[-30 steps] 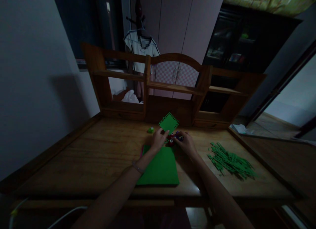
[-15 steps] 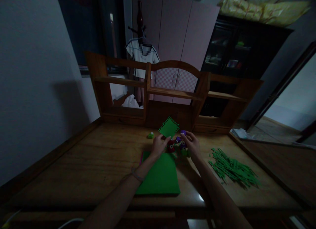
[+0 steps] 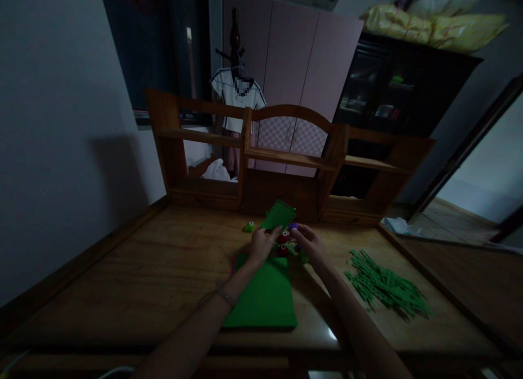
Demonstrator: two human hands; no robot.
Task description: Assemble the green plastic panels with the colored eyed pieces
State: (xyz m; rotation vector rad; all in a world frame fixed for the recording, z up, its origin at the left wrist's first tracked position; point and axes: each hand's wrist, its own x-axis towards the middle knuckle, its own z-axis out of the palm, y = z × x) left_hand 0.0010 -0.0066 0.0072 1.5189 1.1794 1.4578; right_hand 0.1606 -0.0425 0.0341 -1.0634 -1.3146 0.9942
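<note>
My left hand (image 3: 261,245) is closed on the lower edge of a green foam sheet (image 3: 279,214) with notched edges, held tilted above the table. Between the thumb and fingers of my right hand (image 3: 311,244) is a small purple piece (image 3: 292,226), close to the sheet's right side. Beneath and between my hands lie red pieces with white eye-like spots (image 3: 283,250) and a green one (image 3: 303,257), partly hidden by my fingers. A stack of flat green foam sheets (image 3: 267,294) lies under my left forearm, with a thin pink edge at its left.
A small green piece with an eye-like spot (image 3: 249,226) sits left of the held sheet. To the right, a heap of green foam strips (image 3: 388,283) covers part of the wooden table (image 3: 163,270). A wooden shelf unit (image 3: 286,157) stands along the back edge.
My right hand has moved left with the purple piece, bringing it nearer the green sheet. The sheet has tilted and looks narrower. The camera view has shifted slightly.
</note>
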